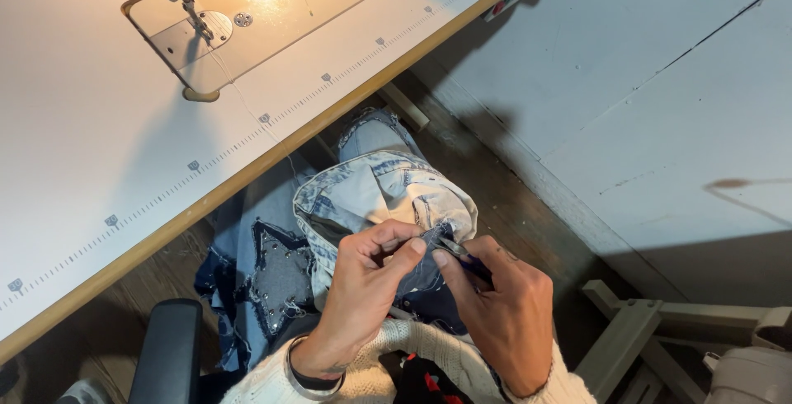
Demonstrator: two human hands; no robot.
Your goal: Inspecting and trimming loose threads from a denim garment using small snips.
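I saw my left hand (363, 288) pinching pale blue patched denim cloth (388, 194), right hand (499, 305) closed round small dark-handled metal snips (460, 254), white sewing table (99, 140) beside.

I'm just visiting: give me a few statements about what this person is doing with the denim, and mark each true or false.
1. Both hands work on the denim garment in the lap. True.
2. The right hand holds a small metal tool. True.
3. The garment lies under the sewing machine needle. False: it is off the white table, below its edge.
4. The left hand rests flat on the table. False: it pinches the fabric.
5. A star-shaped patch shows on the darker denim. True.
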